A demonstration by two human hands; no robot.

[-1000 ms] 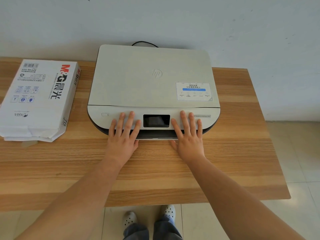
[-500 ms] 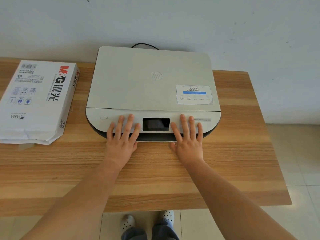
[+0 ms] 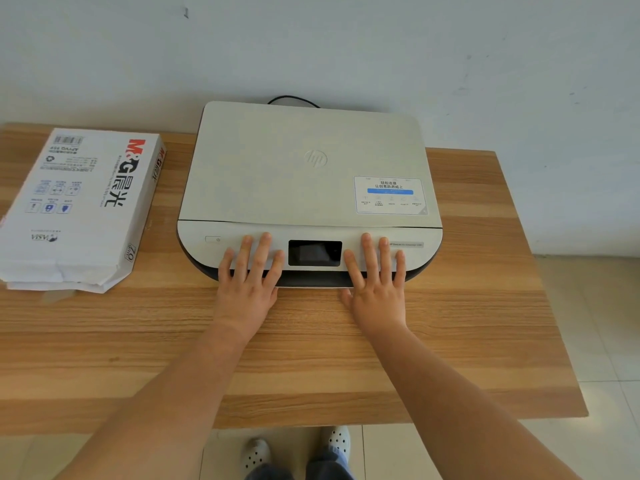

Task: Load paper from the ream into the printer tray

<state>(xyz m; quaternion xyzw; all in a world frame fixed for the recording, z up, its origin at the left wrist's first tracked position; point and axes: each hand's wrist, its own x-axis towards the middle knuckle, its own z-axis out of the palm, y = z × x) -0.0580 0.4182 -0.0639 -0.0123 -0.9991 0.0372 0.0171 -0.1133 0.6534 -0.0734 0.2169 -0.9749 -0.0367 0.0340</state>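
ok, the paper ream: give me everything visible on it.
The paper ream lies flat on the wooden table, to the left of the printer and apart from it. White paper wrapper, red and black M&G branding, barcode, small blue icons. Its near end looks torn open and crumpled, with sheet edges showing underneath. Neither hand touches it: the left hand and right hand rest on the printer's front.

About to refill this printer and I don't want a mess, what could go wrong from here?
Both hands, left hand and right hand, lie flat on the printer front panel, so pulling at the tray could slide the printer toward the table edge. The ream wrapper is torn open at the near end, so sheets might spill when lifted.
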